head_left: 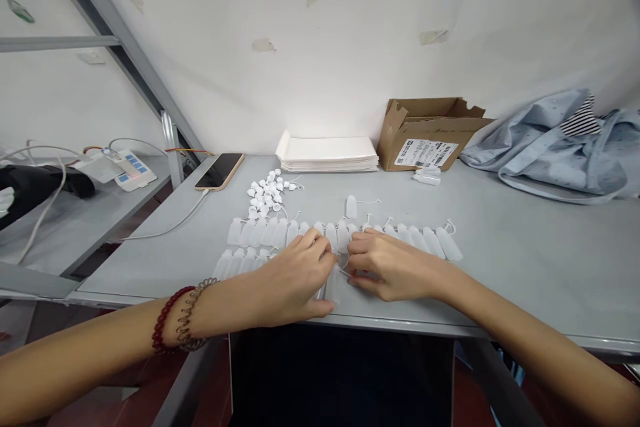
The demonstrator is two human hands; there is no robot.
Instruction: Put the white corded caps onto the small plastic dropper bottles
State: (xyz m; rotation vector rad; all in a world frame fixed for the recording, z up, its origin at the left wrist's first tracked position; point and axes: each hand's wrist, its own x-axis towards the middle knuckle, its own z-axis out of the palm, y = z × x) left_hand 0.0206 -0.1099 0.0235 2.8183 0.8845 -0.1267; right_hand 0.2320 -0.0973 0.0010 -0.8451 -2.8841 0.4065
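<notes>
1. Head-cam view, looking down at a gray table [525, 253] against a white wall; two bare hands work near its front edge, approx. center.
2. L hand [300, 273]: fingers bent, thumb spread low, by the near end of a small frosted bottle [333, 283]. Can't tell if it's gripped or just steadied. Wrist wears a red bead bracelet [167, 320] & a coiled band [189, 317].
3. R hand [387, 263]: curled in from the other side, thumb & fingertips near the same bottle's top end, w/ a thin strap beside them. Can't tell if they're closed on anything; the contact is too small to see.
4. That bottle lies between the hands, on the near side of a long back row of bottles [343, 238]. A shorter front row [249, 261] sits to the L, partly hidden by the L hand.
5. Beyond the rows: pile of white caps [265, 199] at L; one lone bottle [351, 207] approx. mid.
6. Further back, L to R: phone [220, 171] on a cable, stack of white packets [327, 155], open cardboard box [427, 137], blue cloth bag [545, 147].
7. Handling, my judgment: soft-looking walls call for a light hold, e.g. L steadying the base, R using fingertips only at the top. Wrists are best held up so they don't knock nearby bottles; loose straps could snag.
</notes>
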